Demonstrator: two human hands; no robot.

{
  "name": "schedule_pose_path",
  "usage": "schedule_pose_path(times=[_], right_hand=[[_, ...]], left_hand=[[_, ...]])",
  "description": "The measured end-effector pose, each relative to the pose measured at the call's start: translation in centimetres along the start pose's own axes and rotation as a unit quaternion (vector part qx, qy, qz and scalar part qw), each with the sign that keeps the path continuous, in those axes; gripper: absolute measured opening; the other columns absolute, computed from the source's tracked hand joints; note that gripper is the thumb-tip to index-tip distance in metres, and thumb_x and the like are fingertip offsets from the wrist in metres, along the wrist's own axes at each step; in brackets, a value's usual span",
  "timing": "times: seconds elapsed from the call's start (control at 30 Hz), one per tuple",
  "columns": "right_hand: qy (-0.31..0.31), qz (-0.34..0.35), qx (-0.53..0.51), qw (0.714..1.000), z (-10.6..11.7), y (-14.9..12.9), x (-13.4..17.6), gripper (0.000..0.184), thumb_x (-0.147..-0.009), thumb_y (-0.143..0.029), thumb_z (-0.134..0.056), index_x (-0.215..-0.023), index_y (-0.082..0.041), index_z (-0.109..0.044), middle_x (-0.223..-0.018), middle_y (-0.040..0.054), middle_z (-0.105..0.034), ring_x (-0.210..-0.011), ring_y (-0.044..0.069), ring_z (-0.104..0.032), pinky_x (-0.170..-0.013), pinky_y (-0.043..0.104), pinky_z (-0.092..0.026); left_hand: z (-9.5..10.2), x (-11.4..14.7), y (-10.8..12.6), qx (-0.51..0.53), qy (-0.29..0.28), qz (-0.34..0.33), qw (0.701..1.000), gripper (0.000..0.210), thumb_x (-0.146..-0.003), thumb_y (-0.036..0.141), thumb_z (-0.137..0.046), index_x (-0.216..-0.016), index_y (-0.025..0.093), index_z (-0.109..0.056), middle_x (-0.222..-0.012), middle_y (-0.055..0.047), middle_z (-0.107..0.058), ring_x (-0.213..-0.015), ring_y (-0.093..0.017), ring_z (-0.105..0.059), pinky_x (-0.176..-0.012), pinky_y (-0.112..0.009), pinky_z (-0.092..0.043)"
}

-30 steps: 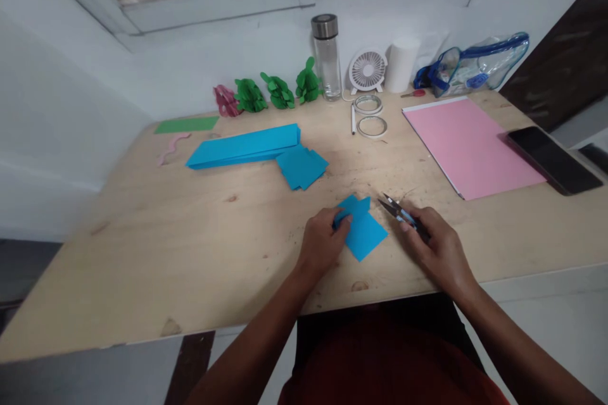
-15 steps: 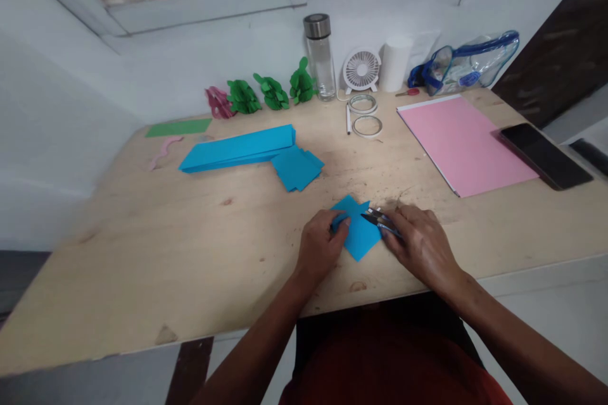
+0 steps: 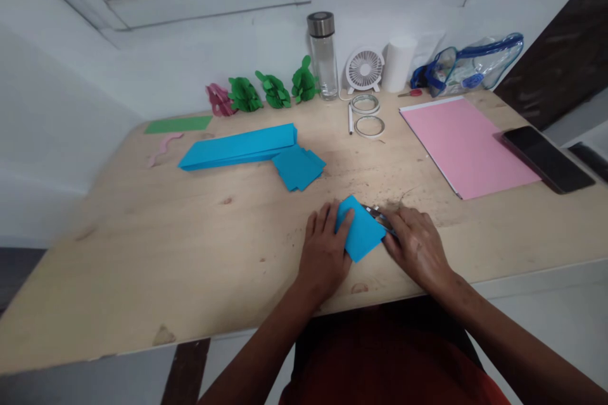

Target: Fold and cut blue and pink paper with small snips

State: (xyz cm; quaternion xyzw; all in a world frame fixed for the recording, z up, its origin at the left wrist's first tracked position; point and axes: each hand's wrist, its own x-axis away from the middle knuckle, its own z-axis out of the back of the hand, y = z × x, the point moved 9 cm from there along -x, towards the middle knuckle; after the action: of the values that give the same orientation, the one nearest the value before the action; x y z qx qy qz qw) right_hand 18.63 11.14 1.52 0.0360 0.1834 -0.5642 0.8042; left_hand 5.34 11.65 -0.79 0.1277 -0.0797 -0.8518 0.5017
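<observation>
A blue paper square (image 3: 363, 234) lies near the table's front edge, between my two hands. My left hand (image 3: 325, 250) rests flat over its left side, fingers stretched out and the forefinger on top of the sheet. In my right hand (image 3: 418, 243), closed, is a pair of thread snips (image 3: 379, 216). Their blades sit along the square's upper right edge, partly behind the paper. Farther off, a stack of small blue squares (image 3: 299, 169) touches a pile of long blue paper strips (image 3: 237, 147).
At the back stand green paper shapes (image 3: 244, 95), a glass bottle (image 3: 323, 60), a small white fan (image 3: 365, 69) and tape rolls (image 3: 369, 126). Pink paper (image 3: 468, 145) and a phone (image 3: 546, 158) lie to the right. Light green paper (image 3: 178, 125) lies far left.
My left hand has gone from pinching the blue paper's left edge to lying flat on it. The blue paper's notched upper edge now looks straight. The snips stay in my right hand.
</observation>
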Motion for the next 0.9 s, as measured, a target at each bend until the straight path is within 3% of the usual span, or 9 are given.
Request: schedule_pose_path(times=[0.57,0.9], right_hand=[[-0.032,-0.022,-0.024,0.999,-1.3,0.1,-0.5,0.037,-0.086,-0.019,-0.050,-0.122,-0.013,-0.056,-0.098,0.0131,-0.062,-0.087,0.027,-0.054,-0.074,0.038,-0.041],[-0.037,-0.029,-0.013,0.999,-1.6,0.1,-0.5,0.037,-0.090,-0.020,-0.045,-0.125,-0.013,-0.054,-0.095,0.0121,-0.062,-0.085,0.027,-0.054,-0.074,0.038,-0.041]], left_hand=[[-0.9,0.2,0.3,-0.065,-0.034,-0.031,0.997,0.072,-0.083,0.044,-0.053,-0.146,0.023,-0.026,-0.152,-0.012,-0.028,-0.138,-0.035,-0.024,-0.109,-0.058,-0.020],[-1.1,0.2,0.3,-0.076,-0.031,-0.037,0.996,0.069,-0.085,0.048,-0.050,-0.145,0.025,-0.027,-0.153,-0.011,-0.025,-0.140,-0.033,-0.021,-0.108,-0.058,-0.019]])
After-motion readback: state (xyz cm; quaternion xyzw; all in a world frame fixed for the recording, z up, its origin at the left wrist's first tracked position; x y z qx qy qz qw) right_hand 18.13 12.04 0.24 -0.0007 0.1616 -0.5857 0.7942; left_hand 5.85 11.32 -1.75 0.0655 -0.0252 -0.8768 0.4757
